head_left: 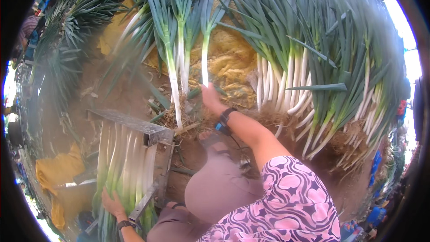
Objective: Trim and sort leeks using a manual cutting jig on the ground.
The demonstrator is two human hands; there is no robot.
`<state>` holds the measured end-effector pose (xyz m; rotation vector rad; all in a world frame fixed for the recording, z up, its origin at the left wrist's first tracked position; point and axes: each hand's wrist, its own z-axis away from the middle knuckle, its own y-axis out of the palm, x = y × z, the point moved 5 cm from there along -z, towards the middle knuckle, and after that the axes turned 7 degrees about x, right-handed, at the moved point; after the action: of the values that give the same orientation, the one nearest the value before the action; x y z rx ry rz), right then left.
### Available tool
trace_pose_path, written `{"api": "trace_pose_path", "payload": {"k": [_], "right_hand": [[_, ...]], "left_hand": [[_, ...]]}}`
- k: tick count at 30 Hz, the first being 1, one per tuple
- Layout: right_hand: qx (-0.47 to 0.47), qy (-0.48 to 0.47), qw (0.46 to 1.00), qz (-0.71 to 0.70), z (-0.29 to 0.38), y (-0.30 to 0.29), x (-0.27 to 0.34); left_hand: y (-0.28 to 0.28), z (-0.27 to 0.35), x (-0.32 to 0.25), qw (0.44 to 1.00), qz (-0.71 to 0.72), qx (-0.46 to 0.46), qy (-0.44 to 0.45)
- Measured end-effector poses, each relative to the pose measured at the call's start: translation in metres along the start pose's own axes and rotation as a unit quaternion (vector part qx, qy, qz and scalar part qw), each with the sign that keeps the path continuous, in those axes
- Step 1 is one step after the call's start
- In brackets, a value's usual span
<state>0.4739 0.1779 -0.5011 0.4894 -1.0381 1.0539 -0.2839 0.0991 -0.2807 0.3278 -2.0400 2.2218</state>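
My right hand grips a single large green onion low on its white stalk, its leaves pointing away from me. Just left of that hand, several loose green onions lie with dirty roots toward me. At the lower left, my left hand lies on a row of green onion stalks, with thumb and fingers apart. These stalks sit in a metal frame, their white ends up at its far bar and their green leaves toward me. The bar hides their root ends.
A large pile of green onions covers the right side, roots toward me. More leafy onions lie at the far left. Yellow sheeting spreads over the soil ahead; yellow cloth lies left of the frame. My sandalled foot is near the loose onions.
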Motion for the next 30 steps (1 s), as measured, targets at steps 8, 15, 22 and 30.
{"api": "trace_pose_path", "payload": {"k": [8,15,22,30], "right_hand": [[0.005,0.113,0.993,0.016,-0.016,-0.022,-0.074],[0.144,0.245,0.864,-0.415,-0.046,-0.002,-0.020],[0.046,0.038,0.980,-0.188,-0.024,0.013,0.012],[-0.142,0.080,0.982,0.097,0.048,-0.040,-0.053]], "left_hand": [[-0.006,-0.009,-0.016,0.999,-0.017,-0.021,0.043],[-0.018,-0.005,-0.025,1.000,0.018,0.011,0.019],[-0.018,-0.004,-0.020,0.999,0.027,-0.011,0.044],[-0.019,-0.010,-0.025,0.998,0.029,-0.010,0.051]]}}
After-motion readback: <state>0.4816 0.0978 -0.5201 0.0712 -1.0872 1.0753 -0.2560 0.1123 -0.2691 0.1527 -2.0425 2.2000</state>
